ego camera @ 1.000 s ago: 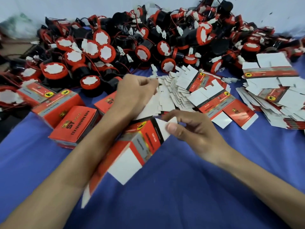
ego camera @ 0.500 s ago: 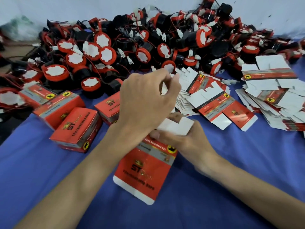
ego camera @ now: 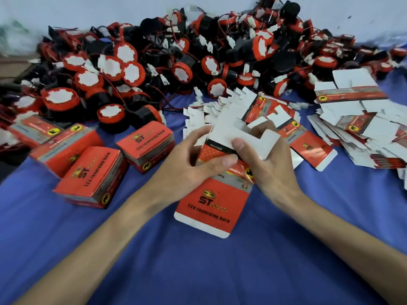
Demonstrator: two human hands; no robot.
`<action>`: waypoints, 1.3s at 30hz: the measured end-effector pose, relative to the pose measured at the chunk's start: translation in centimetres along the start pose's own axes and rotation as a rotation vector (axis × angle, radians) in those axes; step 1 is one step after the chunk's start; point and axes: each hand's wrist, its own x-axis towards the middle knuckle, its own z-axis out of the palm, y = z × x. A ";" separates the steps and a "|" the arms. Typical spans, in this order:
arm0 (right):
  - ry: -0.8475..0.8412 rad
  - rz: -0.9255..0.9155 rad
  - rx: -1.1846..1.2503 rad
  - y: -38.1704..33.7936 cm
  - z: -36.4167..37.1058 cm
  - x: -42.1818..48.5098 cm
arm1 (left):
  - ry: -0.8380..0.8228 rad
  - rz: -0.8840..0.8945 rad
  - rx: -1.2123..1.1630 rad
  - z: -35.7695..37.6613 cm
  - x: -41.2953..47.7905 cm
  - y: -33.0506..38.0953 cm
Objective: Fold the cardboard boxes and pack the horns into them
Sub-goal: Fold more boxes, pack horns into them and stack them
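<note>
Both hands hold one red cardboard box (ego camera: pixel 214 201) above the blue cloth, its long flap hanging toward me and its white flaps standing up at the far end. My left hand (ego camera: pixel 187 166) grips its left side, thumb across the red panel. My right hand (ego camera: pixel 264 164) grips the right side, thumb pressing a white flap. A big heap of black-and-red horns (ego camera: pixel 176 69) with white connectors fills the back of the table. Flat unfolded boxes (ego camera: pixel 266 115) fan out just beyond my hands.
Several folded red boxes (ego camera: pixel 92 179) lie on the left of the blue cloth (ego camera: pixel 220 271). A second, larger stack of flat boxes (ego camera: pixel 361 128) sits at the right edge. A pale wall runs behind the heap of horns.
The box has turned so its printed red face and long flap point toward me. My left hand came down from the flat stack onto the box; both hands now work its white end flaps.
</note>
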 end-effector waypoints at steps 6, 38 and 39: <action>0.004 0.026 0.057 0.1 0.5 -0.5 | 0.042 0.056 -0.192 0.6 -0.5 -0.4; -0.091 0.190 0.572 0.3 1.1 -1.0 | 0.353 0.336 -0.215 1.4 -0.6 -1.0; -0.082 0.205 0.574 0.5 1.1 -1.0 | 0.359 0.349 -0.202 1.5 -0.6 -0.9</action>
